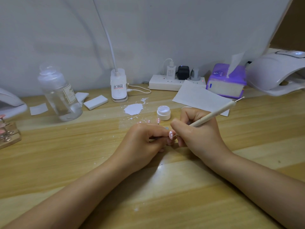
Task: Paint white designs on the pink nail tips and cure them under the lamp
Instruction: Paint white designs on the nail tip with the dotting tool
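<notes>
My left hand (pixel 145 139) pinches a small holder with a pink nail tip (pixel 171 135) that carries white dots. My right hand (pixel 198 129) grips a cream dotting pen (pixel 214 114) like a pencil, its lower tip touching the nail tip. Other pink tips with white dots (pixel 148 121) stand just behind my left hand. A small open white paint jar (pixel 163 112) sits behind my hands. The white curing lamp (pixel 277 71) stands at the far right.
A white paint splat (pixel 133 109) marks the wooden table. A clear bottle (pixel 59 96), white pads (pixel 95 102), a clip lamp base (pixel 118 86), power strip (pixel 175 82), purple tissue box (pixel 227 81), paper sheet (pixel 198 96) and a wooden nail stand (pixel 8 133) surround the workspace.
</notes>
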A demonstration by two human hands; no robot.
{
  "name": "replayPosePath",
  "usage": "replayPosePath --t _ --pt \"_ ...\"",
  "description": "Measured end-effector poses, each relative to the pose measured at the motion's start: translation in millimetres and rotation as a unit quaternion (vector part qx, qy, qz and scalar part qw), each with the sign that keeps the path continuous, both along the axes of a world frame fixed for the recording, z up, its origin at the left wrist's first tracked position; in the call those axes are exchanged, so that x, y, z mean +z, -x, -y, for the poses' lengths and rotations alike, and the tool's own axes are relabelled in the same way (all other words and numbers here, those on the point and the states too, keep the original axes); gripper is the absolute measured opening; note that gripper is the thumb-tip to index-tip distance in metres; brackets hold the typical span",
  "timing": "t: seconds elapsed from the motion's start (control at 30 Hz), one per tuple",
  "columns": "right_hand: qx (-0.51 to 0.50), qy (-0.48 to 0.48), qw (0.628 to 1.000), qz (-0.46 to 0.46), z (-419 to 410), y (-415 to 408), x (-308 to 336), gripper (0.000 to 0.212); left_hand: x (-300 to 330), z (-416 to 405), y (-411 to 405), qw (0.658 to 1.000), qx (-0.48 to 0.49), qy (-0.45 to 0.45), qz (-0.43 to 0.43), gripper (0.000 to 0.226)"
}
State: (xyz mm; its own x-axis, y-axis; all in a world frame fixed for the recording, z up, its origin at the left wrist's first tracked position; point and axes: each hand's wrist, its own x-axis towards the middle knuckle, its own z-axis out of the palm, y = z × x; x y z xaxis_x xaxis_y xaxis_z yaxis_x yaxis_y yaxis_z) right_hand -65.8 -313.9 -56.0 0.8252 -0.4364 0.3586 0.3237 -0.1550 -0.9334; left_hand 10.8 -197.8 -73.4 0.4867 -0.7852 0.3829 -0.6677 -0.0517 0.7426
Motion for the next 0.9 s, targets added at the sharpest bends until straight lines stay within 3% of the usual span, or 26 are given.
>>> replayPosePath --t 0.9 --pt "-0.003 0.0 1.0 0.0 0.4 -0.3 -0.9 0.039 -0.5 -0.9 -0.9 1.0 0.004 -0.003 0.014 0.014"
